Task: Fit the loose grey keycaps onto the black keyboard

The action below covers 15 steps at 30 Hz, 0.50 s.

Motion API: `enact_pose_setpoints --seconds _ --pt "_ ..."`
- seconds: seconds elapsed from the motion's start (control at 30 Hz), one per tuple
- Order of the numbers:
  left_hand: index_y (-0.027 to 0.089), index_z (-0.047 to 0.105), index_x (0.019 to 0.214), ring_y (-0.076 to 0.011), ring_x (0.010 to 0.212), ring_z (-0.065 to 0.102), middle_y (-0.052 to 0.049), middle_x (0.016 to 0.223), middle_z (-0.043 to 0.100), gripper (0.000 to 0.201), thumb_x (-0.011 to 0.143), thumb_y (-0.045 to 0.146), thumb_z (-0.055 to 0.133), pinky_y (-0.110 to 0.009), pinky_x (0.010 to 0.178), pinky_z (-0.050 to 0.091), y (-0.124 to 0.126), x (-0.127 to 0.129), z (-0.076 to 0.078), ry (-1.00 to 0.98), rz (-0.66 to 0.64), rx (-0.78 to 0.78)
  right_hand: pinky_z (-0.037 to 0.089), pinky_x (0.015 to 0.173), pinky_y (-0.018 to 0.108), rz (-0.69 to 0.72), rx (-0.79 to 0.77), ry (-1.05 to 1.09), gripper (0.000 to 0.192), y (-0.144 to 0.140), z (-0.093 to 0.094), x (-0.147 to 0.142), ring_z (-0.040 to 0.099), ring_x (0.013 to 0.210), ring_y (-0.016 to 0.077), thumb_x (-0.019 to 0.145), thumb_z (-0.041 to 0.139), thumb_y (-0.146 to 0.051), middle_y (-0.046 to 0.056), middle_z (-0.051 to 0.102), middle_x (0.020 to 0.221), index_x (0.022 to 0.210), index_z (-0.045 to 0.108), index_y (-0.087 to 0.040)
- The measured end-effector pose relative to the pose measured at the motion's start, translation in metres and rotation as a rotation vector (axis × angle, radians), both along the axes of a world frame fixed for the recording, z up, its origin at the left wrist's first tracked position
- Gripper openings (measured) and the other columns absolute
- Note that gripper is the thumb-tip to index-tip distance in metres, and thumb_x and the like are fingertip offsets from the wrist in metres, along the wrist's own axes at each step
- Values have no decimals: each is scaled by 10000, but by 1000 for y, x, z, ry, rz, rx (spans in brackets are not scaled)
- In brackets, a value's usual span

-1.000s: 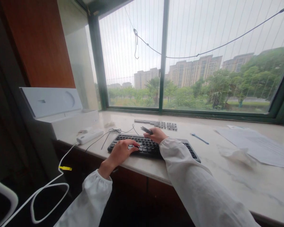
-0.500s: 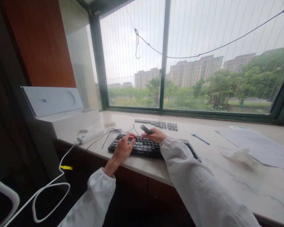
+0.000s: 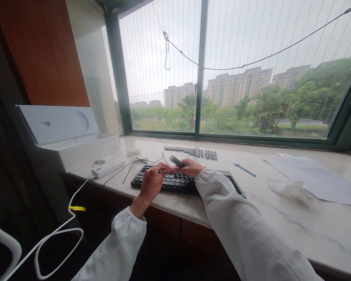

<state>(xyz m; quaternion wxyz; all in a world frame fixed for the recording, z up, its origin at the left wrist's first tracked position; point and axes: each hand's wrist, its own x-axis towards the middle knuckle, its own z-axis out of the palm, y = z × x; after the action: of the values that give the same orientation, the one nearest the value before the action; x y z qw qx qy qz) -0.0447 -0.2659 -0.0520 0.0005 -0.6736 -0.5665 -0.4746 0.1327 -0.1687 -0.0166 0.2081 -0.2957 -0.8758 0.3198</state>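
Marble sill (image 3: 280, 218), black keyboard (image 3: 181, 181) beneath both hands, loose keycaps (image 3: 200, 153) behind

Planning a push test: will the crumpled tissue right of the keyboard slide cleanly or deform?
The tissue looks thin and crumpled, so it would probably fold or bunch under a push instead of sliding whole. It seems very light for its size; a draught might shift it. The marble-like sill looks smooth, so friction is likely low.

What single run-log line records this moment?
left hand: fingertips over black computer keyboard | right hand: grips small dark tool | surface: pale marble sill
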Motion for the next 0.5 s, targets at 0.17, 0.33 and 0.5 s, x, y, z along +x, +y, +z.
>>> enact_pose_setpoints --seconds 0.17,0.33,0.5 --pt "273 717 1015 -156 621 634 -15 956 743 231 868 404 597 -256 647 471 -1 2 -1 22 -23 20 263 548 258 -35 3 -24 514 2 0 1 412 610 125 739 586 -656 -18 481 571 798 744 -171" --pt "276 733 972 -193 766 675 -5 976 745 212 813 403 670 -277 726 499 -1 0 -3 58 -36 40 232 546 266 -106 13 -58 474 2 -3 -2 353 577 112 721 608 -631 -39 384 533 684 699 -167" --pt "256 728 981 -208 806 685 -23 974 744 228 818 399 660 -294 752 510 5 -2 -1 91 15 66 323 628 267 -97 -3 13 421 6 -2 -1 457 639 135 740 622 -581 -22 527 596 792 762 -188"
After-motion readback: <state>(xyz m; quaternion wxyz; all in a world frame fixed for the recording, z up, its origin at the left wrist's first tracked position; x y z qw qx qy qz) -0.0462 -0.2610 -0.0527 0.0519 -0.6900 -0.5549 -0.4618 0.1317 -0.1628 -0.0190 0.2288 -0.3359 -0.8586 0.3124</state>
